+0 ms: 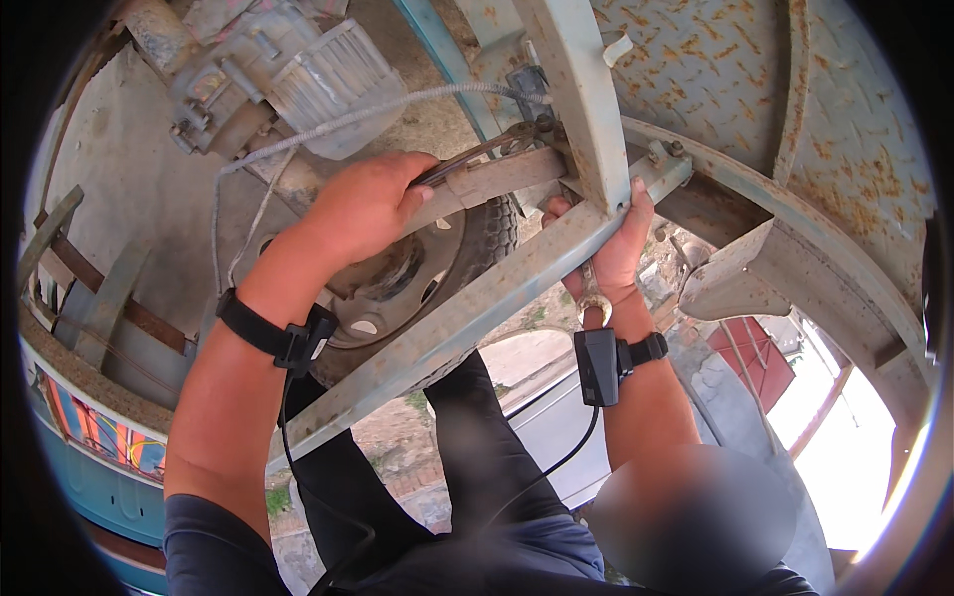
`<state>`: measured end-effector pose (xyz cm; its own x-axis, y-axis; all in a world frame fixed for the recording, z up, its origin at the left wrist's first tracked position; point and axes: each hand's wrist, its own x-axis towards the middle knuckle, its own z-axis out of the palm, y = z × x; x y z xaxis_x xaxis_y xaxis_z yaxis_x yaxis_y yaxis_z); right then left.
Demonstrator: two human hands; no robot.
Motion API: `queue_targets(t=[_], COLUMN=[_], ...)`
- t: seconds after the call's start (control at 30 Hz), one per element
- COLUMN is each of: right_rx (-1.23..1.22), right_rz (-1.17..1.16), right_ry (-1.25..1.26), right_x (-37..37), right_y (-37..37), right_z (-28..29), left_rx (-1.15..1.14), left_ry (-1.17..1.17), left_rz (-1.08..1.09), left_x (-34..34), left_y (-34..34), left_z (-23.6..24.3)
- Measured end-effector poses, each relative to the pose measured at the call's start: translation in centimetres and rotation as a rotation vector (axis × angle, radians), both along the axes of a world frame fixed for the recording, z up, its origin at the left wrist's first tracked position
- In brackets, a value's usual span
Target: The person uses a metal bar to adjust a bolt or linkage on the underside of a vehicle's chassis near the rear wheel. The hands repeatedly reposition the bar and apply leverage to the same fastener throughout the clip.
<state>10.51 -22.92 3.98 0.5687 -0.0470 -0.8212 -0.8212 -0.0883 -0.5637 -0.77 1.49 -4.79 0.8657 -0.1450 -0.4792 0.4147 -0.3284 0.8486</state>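
My left hand (363, 204) is closed round a long dark metal tool (467, 157), seemingly a wrench, along a short crossbar (497, 179). The tool's far end reaches the bolt fittings (542, 124) beside an upright painted steel post (581, 99). My right hand (621, 238) is closed round a steel wrench (594, 306), whose ring end shows below it, and its thumb lies against the long diagonal steel beam (447, 308) near where this meets the post. The other end of that wrench is hidden. A wheel (427, 278) sits behind the beam, under my left hand.
A ribbed metal engine or gearbox housing (318, 84) with cables (388, 99) is at upper left. Rusty patterned steel plates (706, 70) and a curved rail (835, 278) are at right. A frame (99, 397) is at left. My legs (467, 437) are below the beam.
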Motion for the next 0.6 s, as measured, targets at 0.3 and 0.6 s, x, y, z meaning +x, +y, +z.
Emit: queue_targets(t=[0.3,0.6], right_rx=[-0.021,0.004], right_rz=[-0.008,-0.069], right_ry=[-0.017,-0.024], right_x=[-0.2,-0.2], right_y=[0.8,0.7], right_z=[0.4,0.0], left_rx=[-0.07,-0.024], left_ry=[-0.016,0.006], left_rz=[0.094,0.103], left_x=[0.7,2.0], left_y=[-1.6,-2.7], left_z=[-4.5,-5.9])
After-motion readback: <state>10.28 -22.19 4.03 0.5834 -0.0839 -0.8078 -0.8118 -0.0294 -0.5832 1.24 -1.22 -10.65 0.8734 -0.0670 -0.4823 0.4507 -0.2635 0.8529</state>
